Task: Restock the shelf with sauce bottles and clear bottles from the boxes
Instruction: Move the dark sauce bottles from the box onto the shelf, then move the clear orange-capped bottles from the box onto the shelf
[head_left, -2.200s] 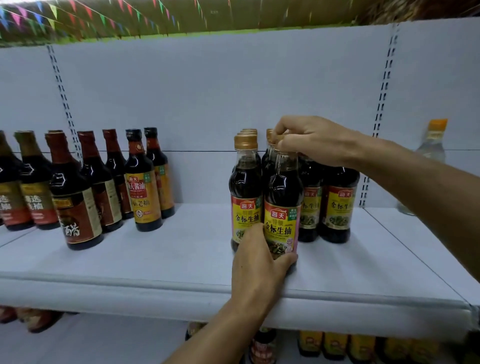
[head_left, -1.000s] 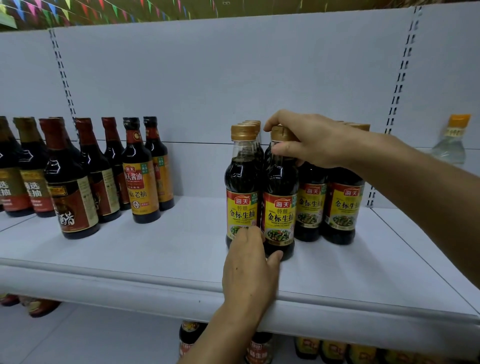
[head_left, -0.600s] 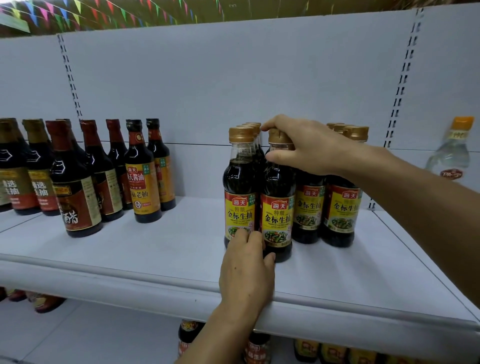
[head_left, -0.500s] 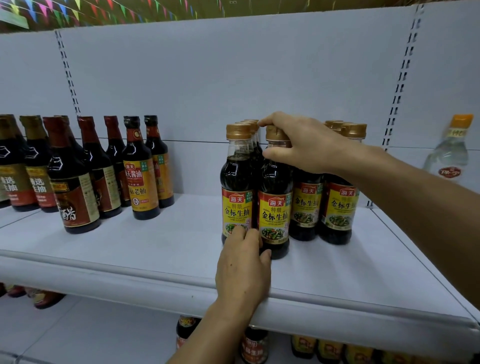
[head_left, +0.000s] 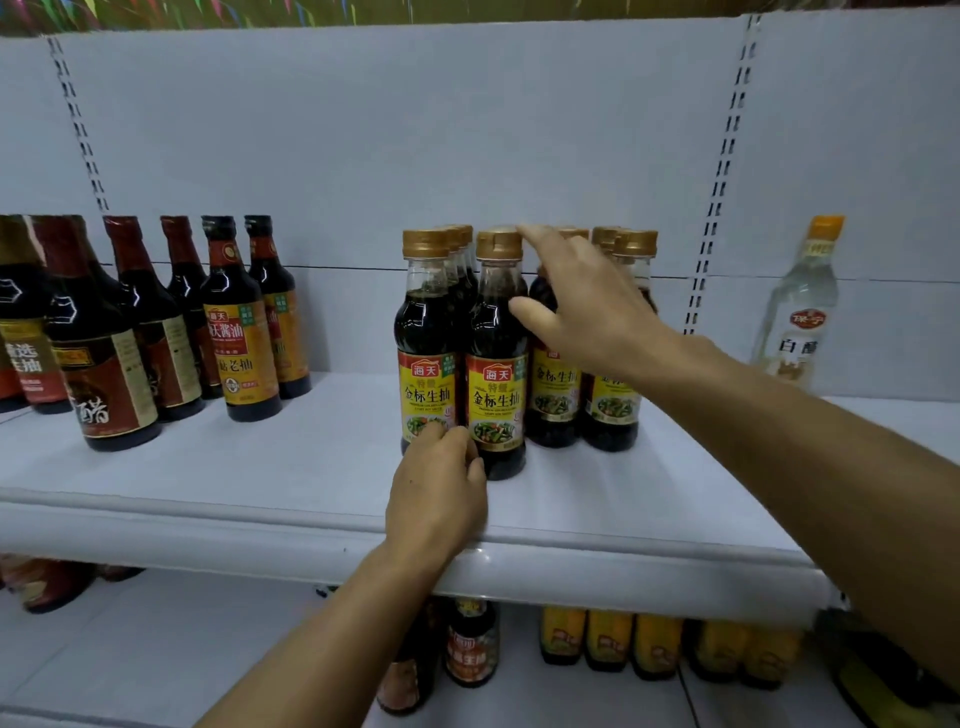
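Note:
Several dark sauce bottles with gold caps and yellow-red labels stand grouped on the white shelf (head_left: 291, 467). The front one (head_left: 496, 358) stands upright next to another gold-capped bottle (head_left: 425, 338). My right hand (head_left: 582, 306) hovers beside the front bottle's neck with fingers spread, index fingertip near its cap, holding nothing. My left hand (head_left: 439, 493) rests low at the shelf's front, fingertips touching the bottoms of the two front bottles. A clear bottle (head_left: 800, 312) with an orange cap stands alone at the right.
Several darker sauce bottles with red and black necks (head_left: 239, 322) stand at the left of the shelf. A bare gap lies between them and the gold-capped group. More bottles (head_left: 472, 644) stand on the lower shelf under the front lip.
My right hand has let go of the front bottle's cap and opened, fingers spreading beside the neck. My left hand stays at the bottle bases.

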